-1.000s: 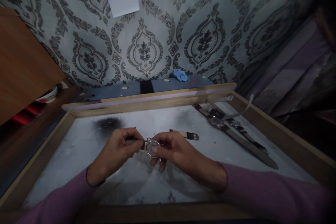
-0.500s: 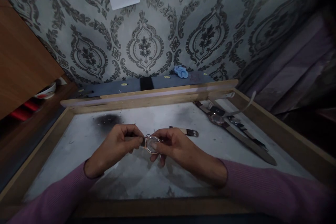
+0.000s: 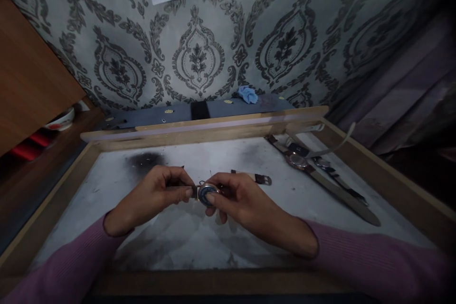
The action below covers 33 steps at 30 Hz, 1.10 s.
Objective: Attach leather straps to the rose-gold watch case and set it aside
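Observation:
A round wristwatch [image 3: 206, 194] with a dark blue face and a shiny rim is held between both hands above the white tray bottom. My right hand [image 3: 233, 197] pinches the watch case, its thumb lying over the face. My left hand [image 3: 164, 189] is closed on a dark strap piece [image 3: 194, 192] at the left side of the case; whether the strap is joined to the case cannot be made out. Just behind my right hand lies a loose strap piece with a buckle [image 3: 262, 179].
Several watches, one a brown-strapped watch [image 3: 298, 160], lie at the right of the wood-framed tray [image 3: 213, 276]. A pale band [image 3: 338, 145] curves up there. A blue crumpled cloth [image 3: 247, 95] rests behind the tray, and a wooden cabinet [image 3: 35, 71] stands at left.
The watch has tilted, so its face now shows dark blue instead of a pale glare. Both hands keep their hold, with little movement. The view has shifted slightly.

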Each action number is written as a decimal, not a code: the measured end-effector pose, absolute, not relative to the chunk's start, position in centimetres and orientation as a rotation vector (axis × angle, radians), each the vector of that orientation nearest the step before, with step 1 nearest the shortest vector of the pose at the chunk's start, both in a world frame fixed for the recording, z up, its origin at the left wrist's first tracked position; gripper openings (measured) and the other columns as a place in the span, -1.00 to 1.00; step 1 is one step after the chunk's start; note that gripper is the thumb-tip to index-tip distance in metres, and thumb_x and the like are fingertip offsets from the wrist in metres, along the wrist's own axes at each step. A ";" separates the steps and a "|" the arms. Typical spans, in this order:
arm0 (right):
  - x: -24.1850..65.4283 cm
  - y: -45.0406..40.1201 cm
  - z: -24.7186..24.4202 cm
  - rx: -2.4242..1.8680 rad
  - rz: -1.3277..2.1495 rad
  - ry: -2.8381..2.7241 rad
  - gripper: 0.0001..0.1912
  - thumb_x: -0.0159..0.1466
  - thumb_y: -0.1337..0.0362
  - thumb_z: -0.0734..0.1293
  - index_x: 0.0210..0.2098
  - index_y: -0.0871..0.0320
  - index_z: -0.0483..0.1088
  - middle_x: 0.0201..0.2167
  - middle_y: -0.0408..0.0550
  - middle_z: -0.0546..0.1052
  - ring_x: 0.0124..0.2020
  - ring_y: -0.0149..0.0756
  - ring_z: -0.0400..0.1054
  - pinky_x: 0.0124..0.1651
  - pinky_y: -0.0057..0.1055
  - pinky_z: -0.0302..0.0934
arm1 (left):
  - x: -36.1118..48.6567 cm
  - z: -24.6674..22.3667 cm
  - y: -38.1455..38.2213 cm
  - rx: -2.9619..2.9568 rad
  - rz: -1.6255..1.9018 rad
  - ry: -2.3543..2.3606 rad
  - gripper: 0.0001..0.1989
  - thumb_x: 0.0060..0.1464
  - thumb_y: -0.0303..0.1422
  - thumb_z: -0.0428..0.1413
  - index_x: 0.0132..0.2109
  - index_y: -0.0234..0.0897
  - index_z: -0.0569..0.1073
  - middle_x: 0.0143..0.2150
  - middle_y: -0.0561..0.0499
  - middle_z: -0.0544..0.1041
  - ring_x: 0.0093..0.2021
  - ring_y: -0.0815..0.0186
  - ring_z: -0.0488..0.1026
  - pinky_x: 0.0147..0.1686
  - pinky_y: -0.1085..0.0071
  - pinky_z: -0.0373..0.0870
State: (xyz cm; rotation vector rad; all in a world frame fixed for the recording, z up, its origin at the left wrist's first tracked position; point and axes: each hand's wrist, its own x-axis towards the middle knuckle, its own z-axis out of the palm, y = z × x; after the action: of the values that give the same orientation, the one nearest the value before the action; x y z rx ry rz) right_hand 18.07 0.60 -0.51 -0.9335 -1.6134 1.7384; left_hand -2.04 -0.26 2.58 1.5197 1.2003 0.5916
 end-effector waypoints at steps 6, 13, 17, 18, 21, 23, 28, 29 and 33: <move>18.1 0.7 -0.9 -0.946 1.769 -1.596 -0.71 0.15 0.10 0.40 -0.33 0.25 0.45 -0.55 -0.07 0.50 -0.53 -0.39 0.38 -0.55 -0.51 0.25 | -2.0 2.5 -0.2 1.532 0.602 1.205 -0.83 -0.01 -0.31 0.20 -0.40 -0.37 0.51 -0.50 0.08 0.44 -0.45 0.42 0.27 -0.42 0.49 0.16; 18.0 1.0 -1.1 -0.911 1.919 -1.439 -0.66 0.06 0.09 0.48 -0.37 0.26 0.45 -0.54 -0.08 0.50 -0.52 -0.39 0.41 -0.57 -0.53 0.25 | -1.9 2.5 -0.1 1.563 0.618 1.218 -0.84 -0.01 -0.30 0.20 -0.41 -0.33 0.53 -0.51 0.09 0.45 -0.45 0.41 0.27 -0.43 0.48 0.17; 17.9 1.1 -1.1 -0.907 1.952 -1.402 -0.65 0.03 0.08 0.49 -0.39 0.26 0.45 -0.56 -0.10 0.50 -0.56 -0.43 0.39 -0.57 -0.54 0.25 | -1.8 2.4 -0.1 1.551 0.636 1.206 -0.86 -0.01 -0.31 0.20 -0.41 -0.30 0.53 -0.51 0.09 0.46 -0.46 0.41 0.27 -0.43 0.47 0.18; 17.9 1.1 -1.1 -0.910 1.955 -1.395 -0.64 0.02 0.08 0.50 -0.40 0.26 0.45 -0.57 -0.10 0.50 -0.57 -0.44 0.38 -0.57 -0.54 0.24 | -1.8 2.4 -0.1 1.547 0.638 1.205 -0.86 -0.01 -0.31 0.20 -0.41 -0.30 0.53 -0.50 0.08 0.47 -0.45 0.41 0.27 -0.42 0.47 0.18; 17.9 1.1 -1.1 -0.918 1.965 -1.391 -0.65 0.01 0.09 0.51 -0.40 0.25 0.44 -0.59 -0.11 0.50 -0.58 -0.44 0.38 -0.58 -0.55 0.22 | -1.8 2.4 -0.2 1.547 0.635 1.209 -0.87 -0.02 -0.31 0.19 -0.42 -0.30 0.52 -0.51 0.09 0.46 -0.46 0.40 0.27 -0.43 0.46 0.19; 17.9 1.1 -1.0 -0.921 1.966 -1.389 -0.65 0.02 0.10 0.50 -0.41 0.25 0.43 -0.60 -0.11 0.49 -0.58 -0.44 0.37 -0.59 -0.55 0.21 | -1.9 2.4 -0.2 1.554 0.632 1.205 -0.86 -0.01 -0.31 0.19 -0.42 -0.30 0.52 -0.52 0.10 0.45 -0.47 0.41 0.26 -0.43 0.46 0.18; 17.9 1.2 -1.2 -0.918 1.962 -1.403 -0.64 0.02 0.08 0.50 -0.41 0.25 0.43 -0.59 -0.11 0.49 -0.58 -0.44 0.38 -0.59 -0.55 0.22 | -1.9 2.3 -0.1 1.553 0.630 1.209 -0.85 -0.01 -0.30 0.19 -0.41 -0.31 0.51 -0.52 0.10 0.43 -0.48 0.42 0.23 -0.45 0.47 0.16; 17.9 1.2 -1.3 -0.922 1.961 -1.409 -0.64 0.02 0.07 0.50 -0.41 0.25 0.43 -0.59 -0.11 0.49 -0.60 -0.45 0.36 -0.59 -0.54 0.22 | -1.9 2.3 -0.1 1.548 0.625 1.212 -0.85 -0.02 -0.30 0.19 -0.41 -0.31 0.51 -0.52 0.10 0.43 -0.48 0.42 0.23 -0.45 0.47 0.16; 17.9 1.2 -1.1 -0.931 1.964 -1.400 -0.62 0.00 0.06 0.51 -0.41 0.25 0.44 -0.59 -0.12 0.49 -0.60 -0.43 0.38 -0.60 -0.54 0.22 | -1.9 2.2 0.0 1.537 0.599 1.217 -0.84 -0.02 -0.29 0.19 -0.40 -0.32 0.50 -0.52 0.10 0.42 -0.49 0.42 0.24 -0.46 0.48 0.15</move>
State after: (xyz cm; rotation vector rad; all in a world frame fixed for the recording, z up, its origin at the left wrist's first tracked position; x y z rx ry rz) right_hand 17.92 1.19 -1.11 -0.9308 -1.3998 1.9641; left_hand -1.85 -0.05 2.24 1.5372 1.2174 0.5987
